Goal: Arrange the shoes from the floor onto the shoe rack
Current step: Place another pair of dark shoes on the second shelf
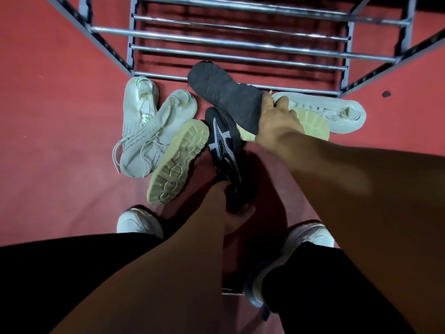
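Evidently gathered as pair for shoe rack [240, 51], upper frame: upturned black shoe [224, 95], centre, clamped at heel by right hand [277, 121]; striped black shoe [224, 145], below centre, seemingly gripped by left hand [237, 215], fingers partly hidden.

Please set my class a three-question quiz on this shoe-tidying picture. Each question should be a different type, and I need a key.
1. True or false: the left hand is empty.
2. Multiple choice: the black shoe gripped by the right hand faces the camera with its A) sole, B) laces, C) opening.
3. Fill the gap: the white knit shoes lie on a ____ floor.

Key:
1. False. It grips the black striped shoe at the heel end.
2. A
3. red
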Tool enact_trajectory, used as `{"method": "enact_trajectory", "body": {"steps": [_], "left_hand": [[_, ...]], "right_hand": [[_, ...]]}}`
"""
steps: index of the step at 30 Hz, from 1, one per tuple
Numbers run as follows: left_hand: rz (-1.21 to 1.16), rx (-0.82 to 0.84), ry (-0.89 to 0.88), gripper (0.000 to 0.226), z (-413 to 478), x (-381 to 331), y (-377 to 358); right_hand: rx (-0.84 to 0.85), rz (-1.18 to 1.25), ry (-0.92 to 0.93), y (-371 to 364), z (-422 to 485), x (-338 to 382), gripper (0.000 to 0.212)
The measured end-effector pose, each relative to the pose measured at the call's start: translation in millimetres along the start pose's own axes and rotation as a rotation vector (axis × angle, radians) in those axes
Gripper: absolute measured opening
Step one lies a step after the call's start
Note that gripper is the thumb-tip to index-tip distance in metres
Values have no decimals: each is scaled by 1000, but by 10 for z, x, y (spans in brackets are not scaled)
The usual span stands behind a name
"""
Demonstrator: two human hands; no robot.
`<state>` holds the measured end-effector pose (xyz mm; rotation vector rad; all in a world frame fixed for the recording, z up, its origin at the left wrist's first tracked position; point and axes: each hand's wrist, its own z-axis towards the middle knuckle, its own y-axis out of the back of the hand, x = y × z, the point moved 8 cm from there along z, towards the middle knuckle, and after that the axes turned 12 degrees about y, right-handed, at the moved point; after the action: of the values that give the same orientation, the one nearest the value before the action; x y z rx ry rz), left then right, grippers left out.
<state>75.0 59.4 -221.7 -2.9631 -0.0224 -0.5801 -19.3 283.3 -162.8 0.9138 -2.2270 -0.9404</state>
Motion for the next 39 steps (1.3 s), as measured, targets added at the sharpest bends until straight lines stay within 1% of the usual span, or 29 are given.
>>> {"method": "enact_trajectory", "body": {"steps": [1, 2, 4, 6, 10, 12, 15, 16, 19, 22, 23, 28, 31, 34, 36, 39], "left_hand": [[12, 0, 5, 44, -14, 4, -11], [20, 1, 11, 45, -20, 8, -20], [40, 15, 13, 47, -52, 10, -74], [30, 49, 3, 49, -102, 24, -151], [44, 123, -32, 43, -249, 89, -289], [66, 138, -22, 45, -262, 109, -308], [101, 107, -18, 44, -295, 71, -271], [121, 93, -22, 43, -341, 50, -261], [162, 34, -75, 40, -549, -32, -216], [214, -16, -148, 32, -811, -35, -146], [236, -29, -169, 31, -913, -21, -123], [391, -123, -239, 35, -1554, 48, 16], [504, -124, -288, 35, -2037, 194, 110], [582, -155, -370, 35, -2549, 269, 279], [625, -176, -443, 36, -2904, 273, 394], [688, -187, -535, 39, -3467, 320, 561]], "right_hand": [[-2, 32, 6, -6, -11, 4, 114], [-8, 65, 18, -7, -22, 9, 106], [-24, 119, 43, 4, -49, 8, 82], [-45, 167, 70, 75, -100, 17, 66], [-194, 336, 60, 354, -149, 26, 35], [-241, 440, 16, 420, -121, 1, 27], [-186, 628, -48, 342, -122, 24, 35], [-161, 718, -89, 284, -138, 23, 35], [-58, 1011, -233, 201, -294, 101, 24], [111, 1057, -280, 297, -609, 197, 22], [143, 1052, -299, 370, -737, 189, 22], [218, 1029, -309, 892, -1469, 222, 33], [184, 941, -274, 1214, -1918, 279, 32], [137, 912, -226, 1465, -2336, 412, 39], [89, 930, -208, 1587, -2590, 490, 43], [-19, 1007, -156, 1720, -2925, 635, 40]]}}
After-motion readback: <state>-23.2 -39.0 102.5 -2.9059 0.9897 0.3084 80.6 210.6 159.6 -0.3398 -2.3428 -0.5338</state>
